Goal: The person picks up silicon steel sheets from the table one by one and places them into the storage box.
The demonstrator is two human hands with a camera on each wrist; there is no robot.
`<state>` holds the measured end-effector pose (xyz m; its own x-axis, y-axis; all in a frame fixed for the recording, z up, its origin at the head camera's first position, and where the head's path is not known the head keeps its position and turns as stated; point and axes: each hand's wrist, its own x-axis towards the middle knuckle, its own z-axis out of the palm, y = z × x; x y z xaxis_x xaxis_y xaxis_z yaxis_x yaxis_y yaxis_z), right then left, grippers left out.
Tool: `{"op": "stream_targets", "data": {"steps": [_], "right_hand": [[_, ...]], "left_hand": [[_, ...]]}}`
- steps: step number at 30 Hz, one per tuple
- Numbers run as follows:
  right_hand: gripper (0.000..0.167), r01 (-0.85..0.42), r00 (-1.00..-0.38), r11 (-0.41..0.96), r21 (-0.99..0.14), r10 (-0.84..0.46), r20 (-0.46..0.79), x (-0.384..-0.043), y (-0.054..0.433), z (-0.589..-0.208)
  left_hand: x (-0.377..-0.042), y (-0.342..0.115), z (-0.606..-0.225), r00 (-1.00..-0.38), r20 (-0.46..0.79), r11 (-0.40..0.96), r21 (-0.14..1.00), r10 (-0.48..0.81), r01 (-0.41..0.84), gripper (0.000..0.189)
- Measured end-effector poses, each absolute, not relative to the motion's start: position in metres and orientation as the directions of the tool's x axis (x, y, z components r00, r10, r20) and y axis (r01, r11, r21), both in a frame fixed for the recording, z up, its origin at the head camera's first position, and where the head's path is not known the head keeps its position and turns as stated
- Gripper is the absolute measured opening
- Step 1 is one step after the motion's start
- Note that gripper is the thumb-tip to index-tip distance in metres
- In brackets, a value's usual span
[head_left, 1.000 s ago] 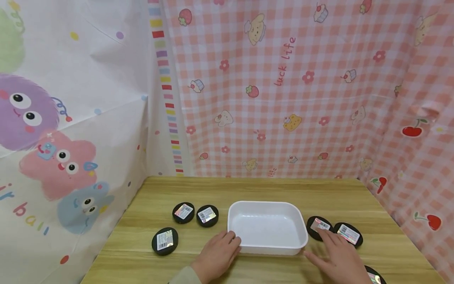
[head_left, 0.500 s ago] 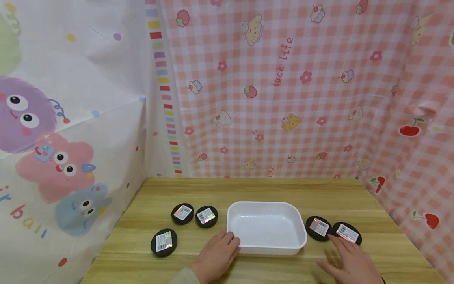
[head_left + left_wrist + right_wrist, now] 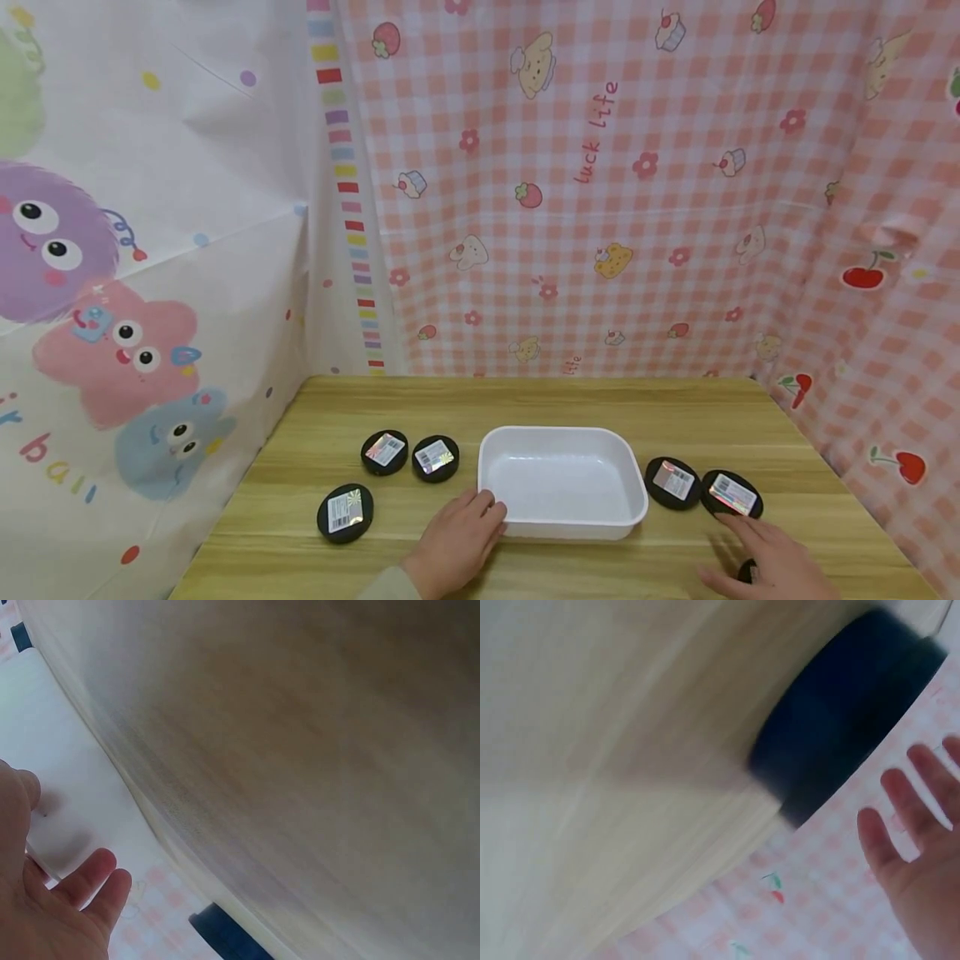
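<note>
My left hand (image 3: 457, 537) is at the near left corner of a white rectangular tray (image 3: 630, 527), its fingers curled over the rim. In the left wrist view, the thumb and fingers of that left hand (image 3: 52, 900) lie on either side of the tray's edge. My right hand (image 3: 776, 562) is spread over the table's near right, holding nothing. Partly under it shows a black round disc (image 3: 746, 572). Just beyond its fingertips lies another labelled black disc (image 3: 731, 493), beside a third disc (image 3: 672, 483). The right wrist view shows a dark disc (image 3: 847, 712) near the extended fingers.
Left of the tray lie three more black discs with shiny white labels: one at the back (image 3: 385, 452), one beside it (image 3: 436, 458), one nearer (image 3: 345, 513). The wooden table (image 3: 540, 400) is backed by a pink checked cloth (image 3: 570, 208) and a white printed cloth (image 3: 247, 167).
My right hand has drawn back toward the near right, away from the disc beside the tray, toward the nearest disc. My left hand has stayed at the tray's corner. The head view has shifted slightly.
</note>
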<state>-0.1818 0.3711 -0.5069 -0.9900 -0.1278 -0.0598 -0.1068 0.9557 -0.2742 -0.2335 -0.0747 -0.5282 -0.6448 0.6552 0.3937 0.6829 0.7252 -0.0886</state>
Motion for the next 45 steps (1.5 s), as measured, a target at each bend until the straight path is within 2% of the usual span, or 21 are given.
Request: {"op": "stream_targets", "data": {"steps": [7,16,21,28,34,38,45], "right_hand": [[0.070,-0.243,-0.967,0.927,-0.286,-0.255,-0.005,-0.177,0.394,-0.514],[0.071,-0.204,-0.954,0.911,-0.360,-0.267,-0.135,-0.182,0.417,-0.518],[0.074,-0.240,-0.939,0.910,-0.338,-0.306,-0.157,-0.182,0.430,-0.522],[0.071,-0.319,-0.928,0.917,-0.238,-0.354,-0.119,-0.182,0.447,-0.528],[0.068,-0.350,-0.907,0.906,-0.237,-0.391,-0.154,-0.185,0.460,-0.539],[0.070,-0.318,-0.901,0.912,-0.260,-0.376,-0.216,-0.187,0.467,-0.545],[0.070,-0.406,-0.884,0.879,-0.252,-0.448,-0.137,-0.187,0.476,-0.550]], "left_hand": [[-0.233,-0.075,-0.528,-0.647,0.389,0.725,-0.089,0.656,0.683,0.011],[-0.232,-0.075,-0.530,-0.644,0.395,0.726,-0.089,0.654,0.682,0.011],[-0.230,-0.075,-0.528,-0.647,0.391,0.724,-0.079,0.655,0.685,0.011],[-0.228,-0.074,-0.525,-0.635,0.413,0.725,-0.096,0.653,0.683,0.011],[-0.228,-0.074,-0.524,-0.652,0.376,0.721,-0.070,0.659,0.689,0.010],[-0.229,-0.074,-0.525,-0.655,0.370,0.721,-0.063,0.659,0.690,0.011],[-0.232,-0.075,-0.525,-0.658,0.376,0.727,-0.066,0.653,0.684,0.011]]}}
